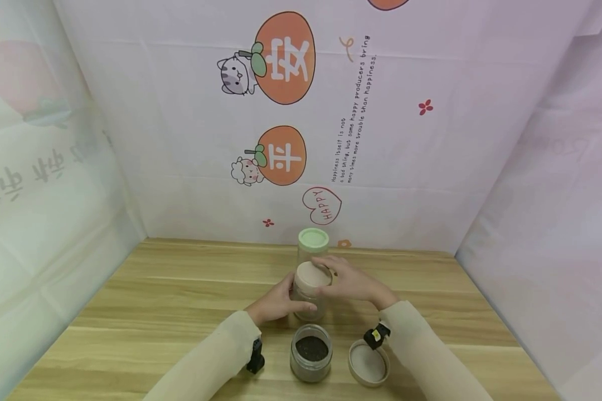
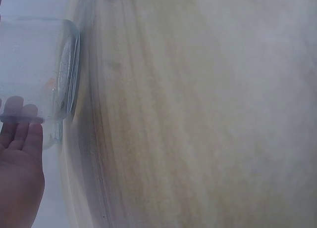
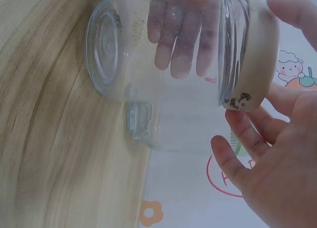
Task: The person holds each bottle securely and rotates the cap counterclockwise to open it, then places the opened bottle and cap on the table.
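My left hand (image 1: pixel 276 303) holds a clear glass jar (image 3: pixel 129 55) round its side, thumb in front and fingers behind. A beige round lid (image 1: pixel 312 274) sits on that jar, and my right hand (image 1: pixel 355 283) grips the lid by its edge between thumb and fingers. Dark specks mark the lid's rim in the right wrist view. Through the glass the jar looks empty apart from a few specks near its base. In the left wrist view the left fingers (image 2: pixel 21 136) lie against the glass.
Nearer me stands an open glass jar (image 1: pixel 308 373) with dark grainy stuff inside. To its right a loose beige lid (image 1: pixel 367 365) lies upturned on the wooden table (image 1: pixel 190 289). A jar with a green lid (image 1: pixel 313 239) stands behind, close to the printed cloth (image 1: pixel 205 211).
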The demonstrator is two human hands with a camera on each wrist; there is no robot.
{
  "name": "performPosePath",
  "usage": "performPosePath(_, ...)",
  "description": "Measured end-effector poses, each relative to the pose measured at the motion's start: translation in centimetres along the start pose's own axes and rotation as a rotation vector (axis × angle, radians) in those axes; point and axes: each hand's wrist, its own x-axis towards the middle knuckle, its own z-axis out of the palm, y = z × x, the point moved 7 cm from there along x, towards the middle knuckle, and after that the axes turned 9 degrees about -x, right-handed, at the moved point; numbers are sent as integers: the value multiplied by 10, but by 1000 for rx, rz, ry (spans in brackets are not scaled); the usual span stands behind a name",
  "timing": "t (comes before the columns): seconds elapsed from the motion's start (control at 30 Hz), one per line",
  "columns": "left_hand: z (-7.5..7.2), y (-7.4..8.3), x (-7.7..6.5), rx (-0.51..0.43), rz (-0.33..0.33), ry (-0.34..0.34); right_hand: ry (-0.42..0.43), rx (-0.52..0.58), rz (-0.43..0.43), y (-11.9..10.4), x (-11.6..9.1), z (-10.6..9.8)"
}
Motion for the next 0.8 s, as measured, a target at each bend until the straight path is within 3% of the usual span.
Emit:
performPosePath(0.2, 0, 1, 1, -3, 19, -12, 28, -85, -3, -10, 5, -1)
performPosePath(0.57, -1, 1, 0, 6, 24, -26, -13, -270, -17, -20, 15, -1)
performPosePath(0.8, 1, 4, -1, -8, 49, -52, -51, -309, -48, -26, 18, -1)
